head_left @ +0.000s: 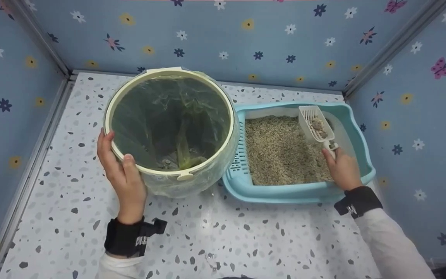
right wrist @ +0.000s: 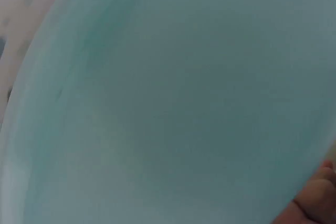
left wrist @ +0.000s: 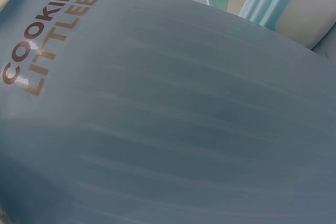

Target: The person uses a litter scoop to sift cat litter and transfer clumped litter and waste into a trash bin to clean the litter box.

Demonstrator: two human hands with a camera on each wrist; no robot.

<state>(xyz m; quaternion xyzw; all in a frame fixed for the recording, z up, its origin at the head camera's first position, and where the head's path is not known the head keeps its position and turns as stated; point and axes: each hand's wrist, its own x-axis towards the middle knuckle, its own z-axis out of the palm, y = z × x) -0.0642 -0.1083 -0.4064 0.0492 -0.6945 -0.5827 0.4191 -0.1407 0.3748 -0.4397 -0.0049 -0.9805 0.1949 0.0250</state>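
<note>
My left hand [head_left: 128, 186] holds the round trash bin [head_left: 229, 116] at its near left, fingers along the outside and thumb on the cream rim. A translucent yellowish bag [head_left: 130, 116] lines the bin, with some bits at the bottom. The bin's blue-grey lettered side [left wrist: 184, 108] fills the left wrist view. My right hand [head_left: 345, 170] grips the handle of a white slotted litter scoop [head_left: 305, 123]. Clumps of litter [head_left: 318, 126] lie in the scoop, which overlaps the back right of the litter box. The box's pale blue wall [right wrist: 184, 103] covers most of the right wrist view.
The blue litter box [head_left: 281, 194] stands right of the bin, holding brown granular litter [head_left: 277, 147]. Flower-patterned walls [head_left: 223, 38] close in the back and both sides. Speckled white flooring [head_left: 223, 236] extends in front.
</note>
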